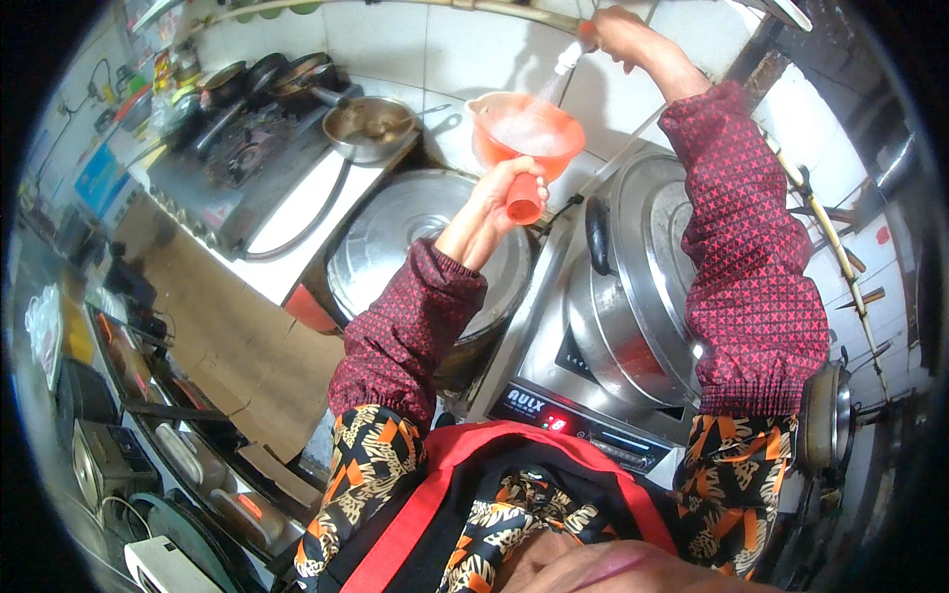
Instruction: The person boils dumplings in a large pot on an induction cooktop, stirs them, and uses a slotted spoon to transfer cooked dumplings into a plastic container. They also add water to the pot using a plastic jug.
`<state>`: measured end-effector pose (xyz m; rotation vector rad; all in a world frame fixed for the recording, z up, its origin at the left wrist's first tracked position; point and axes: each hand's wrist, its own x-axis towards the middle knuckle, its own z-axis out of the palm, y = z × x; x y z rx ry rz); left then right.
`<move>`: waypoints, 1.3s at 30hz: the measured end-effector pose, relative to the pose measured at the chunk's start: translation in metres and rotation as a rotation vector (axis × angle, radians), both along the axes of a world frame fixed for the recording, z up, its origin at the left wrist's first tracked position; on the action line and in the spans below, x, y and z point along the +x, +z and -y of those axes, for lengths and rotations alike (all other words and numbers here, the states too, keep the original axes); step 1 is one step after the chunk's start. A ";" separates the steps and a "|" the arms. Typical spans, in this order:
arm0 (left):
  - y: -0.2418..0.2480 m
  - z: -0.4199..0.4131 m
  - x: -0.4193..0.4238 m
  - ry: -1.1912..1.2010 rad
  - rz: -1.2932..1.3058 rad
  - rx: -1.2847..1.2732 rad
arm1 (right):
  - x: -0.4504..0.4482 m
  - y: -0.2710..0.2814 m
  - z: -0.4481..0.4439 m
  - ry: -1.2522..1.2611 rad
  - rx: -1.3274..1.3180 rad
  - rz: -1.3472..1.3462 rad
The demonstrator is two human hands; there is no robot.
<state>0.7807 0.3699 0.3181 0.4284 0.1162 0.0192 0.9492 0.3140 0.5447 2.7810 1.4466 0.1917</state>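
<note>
My left hand [511, 185] grips the handle of an orange plastic water dipper [567, 156], holding it in front of the white tiled wall. Water sprays down into the dipper's bowl from the white spout of a tap [569, 59]. My right hand [619, 35] is up at the wall, with its fingers around the tap's red upper part. Below the dipper sits a wide metal lid [385, 230] on a large round vessel. To its right, a big steel pot [593, 319] with a lid [645, 244] stands on a steel induction cooker [534, 370] with a lit red display.
Left of the lidded vessel is a gas stove [245, 148]; a steel pan [371, 148] with a utensil in it stands at its right end. Several dark pans crowd the stove's back. Lidded plastic containers [189, 452] line a shelf at lower left. A bamboo pole [838, 252] runs along the right wall.
</note>
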 end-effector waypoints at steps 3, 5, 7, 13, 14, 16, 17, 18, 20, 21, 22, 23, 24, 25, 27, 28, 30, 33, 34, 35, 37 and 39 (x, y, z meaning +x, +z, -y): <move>-0.003 0.001 -0.001 0.010 -0.004 0.012 | 0.000 0.000 0.000 0.016 -0.037 0.008; -0.005 0.002 -0.001 0.009 -0.004 0.016 | 0.000 0.001 0.001 0.014 -0.044 0.007; -0.006 0.003 -0.002 0.013 -0.002 0.019 | -0.001 0.001 0.001 0.004 -0.044 0.003; -0.004 0.005 -0.003 -0.023 0.019 -0.022 | 0.012 -0.006 0.001 0.001 0.033 0.143; -0.003 0.006 -0.003 -0.021 0.020 -0.020 | 0.017 -0.009 0.002 0.064 0.047 0.208; -0.002 0.007 -0.002 -0.019 0.036 -0.017 | 0.029 -0.015 0.003 0.189 0.077 0.336; -0.002 0.007 -0.002 -0.019 0.029 -0.009 | 0.034 -0.018 0.001 0.190 0.042 0.371; -0.001 0.008 -0.002 -0.020 0.037 -0.004 | 0.038 -0.019 -0.002 0.190 0.008 0.406; -0.001 0.009 -0.003 -0.020 0.044 -0.004 | 0.044 -0.022 -0.008 0.147 -0.028 0.425; -0.001 0.009 -0.003 -0.018 0.043 -0.008 | 0.046 -0.023 -0.010 0.104 -0.030 0.409; 0.000 0.010 -0.003 -0.019 0.051 -0.017 | 0.047 -0.023 -0.010 0.061 -0.033 0.393; 0.000 0.010 -0.003 -0.015 0.039 -0.013 | 0.047 -0.023 -0.010 0.069 -0.035 0.404; -0.001 0.010 -0.004 -0.013 0.036 -0.011 | 0.046 -0.023 -0.010 0.075 -0.035 0.416; -0.001 0.011 -0.004 -0.012 0.053 -0.010 | 0.045 -0.023 -0.009 0.082 -0.035 0.427; -0.001 0.011 -0.003 -0.008 0.049 0.000 | 0.042 -0.021 -0.007 0.085 -0.021 0.412; -0.002 0.012 -0.003 -0.008 0.066 0.004 | 0.040 -0.021 -0.006 0.085 -0.014 0.405; -0.002 0.012 -0.003 -0.021 0.062 -0.009 | 0.036 -0.019 -0.011 0.008 -0.086 0.406; -0.003 0.013 -0.002 -0.033 0.058 -0.013 | 0.031 -0.017 -0.016 -0.062 -0.122 0.388; -0.002 0.013 -0.003 -0.031 0.058 -0.011 | 0.031 -0.017 -0.016 -0.077 -0.122 0.379; -0.002 0.014 -0.003 -0.029 0.052 0.002 | 0.031 -0.017 -0.016 -0.076 -0.110 0.366; -0.001 0.015 -0.003 -0.017 0.060 0.029 | 0.033 -0.018 -0.012 -0.074 -0.087 0.340; -0.001 0.016 -0.004 -0.032 0.067 0.012 | 0.037 -0.021 -0.009 0.001 -0.051 0.390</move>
